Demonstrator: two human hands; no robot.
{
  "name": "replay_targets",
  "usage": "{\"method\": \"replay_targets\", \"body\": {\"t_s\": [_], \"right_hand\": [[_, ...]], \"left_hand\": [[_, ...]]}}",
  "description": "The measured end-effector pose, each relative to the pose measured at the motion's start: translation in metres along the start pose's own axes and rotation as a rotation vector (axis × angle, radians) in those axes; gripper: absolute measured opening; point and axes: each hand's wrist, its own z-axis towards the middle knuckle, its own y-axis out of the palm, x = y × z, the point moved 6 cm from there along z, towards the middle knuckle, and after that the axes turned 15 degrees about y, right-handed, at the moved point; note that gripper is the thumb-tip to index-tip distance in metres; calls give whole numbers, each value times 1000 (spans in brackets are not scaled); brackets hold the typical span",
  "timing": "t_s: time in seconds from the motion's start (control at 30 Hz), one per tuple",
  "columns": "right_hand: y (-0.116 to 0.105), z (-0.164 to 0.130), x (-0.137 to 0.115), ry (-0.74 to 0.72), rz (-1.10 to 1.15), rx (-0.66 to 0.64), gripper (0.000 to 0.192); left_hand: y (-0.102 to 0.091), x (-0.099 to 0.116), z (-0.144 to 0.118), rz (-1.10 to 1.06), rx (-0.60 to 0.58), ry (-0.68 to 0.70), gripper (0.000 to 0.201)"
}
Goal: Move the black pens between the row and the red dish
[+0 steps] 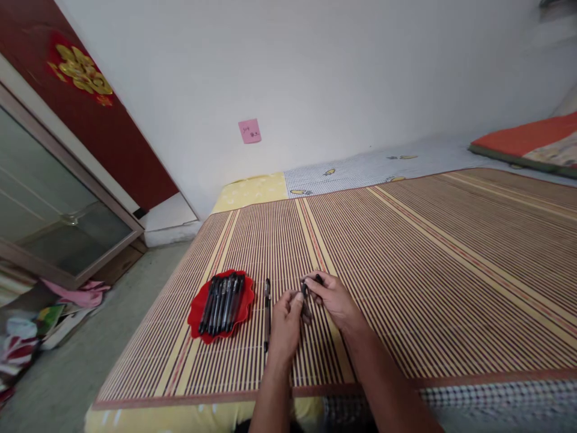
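My left hand (288, 316) is closed, with a small dark pen part (304, 290) at its fingertips. Close against it on the right, my right hand (332, 294) is pinched shut, and a short black pen piece (318, 279) pokes out above its fingers. Whether both pieces belong to one pen is hidden by the fingers. A single black pen (267, 314) lies lengthwise on the striped mat, just left of my left hand. Further left, several black pens (220, 304) lie side by side in a red scalloped dish (247, 304).
The striped bamboo mat (406, 252) covers a bed with yellow and checked bedding (252, 189). A pink note (250, 131) is stuck on the white wall. Folded orange bedding (523, 135) lies at the far right. A glass-panelled door (67, 198) and clothes are at the left.
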Motion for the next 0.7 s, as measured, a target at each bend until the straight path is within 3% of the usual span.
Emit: {"method": "replay_targets", "body": {"t_s": [0.1,0.27,0.43,0.6,0.7], "right_hand": [[2,1,4,23,8,-18,30],[6,1,6,55,9,-79,34],[5,-1,5,73,20,-103,36],[4,-1,9,87,-41,-96,35],[-2,3,13,85,46,-52,35]], "left_hand": [[-4,0,0,15,81,9,31],[0,-17,-2,-152,17,-136,41],[3,-22,-6,-309,59,-214,46],[4,-17,-5,-351,50,-188,43],[3,-11,-5,-354,22,-171,38]]}}
